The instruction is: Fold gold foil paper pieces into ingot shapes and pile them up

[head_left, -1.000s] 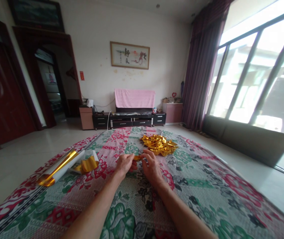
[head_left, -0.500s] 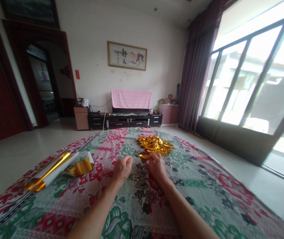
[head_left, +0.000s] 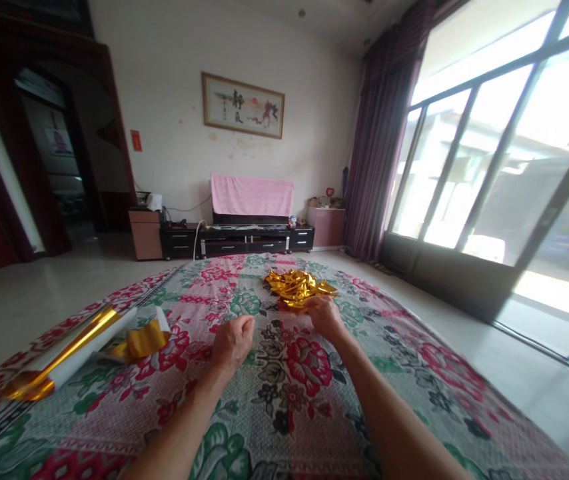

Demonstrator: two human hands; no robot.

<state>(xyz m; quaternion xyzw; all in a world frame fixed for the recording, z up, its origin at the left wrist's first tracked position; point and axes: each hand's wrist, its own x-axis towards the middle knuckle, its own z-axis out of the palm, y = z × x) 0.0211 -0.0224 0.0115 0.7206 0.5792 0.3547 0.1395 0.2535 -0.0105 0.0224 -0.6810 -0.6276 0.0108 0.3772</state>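
A heap of folded gold foil pieces lies on the floral blanket ahead of me. My right hand reaches to the near edge of that heap, fingers curled and touching the foil. Whether it still grips a piece is hidden by the hand. My left hand rests over the blanket in a loose fist, with nothing visible in it. To the left lie a gold foil roll with white backing and a crumpled gold sheet.
The blanket covers a tiled floor. A low black TV cabinet with a pink cloth over it stands at the far wall. Glass sliding doors and purple curtains are on the right, a dark wooden doorway on the left.
Both hands held a small gold piece together a second ago. My right hand has carried it forward to the heap. My left hand let go and drew back into a fist.
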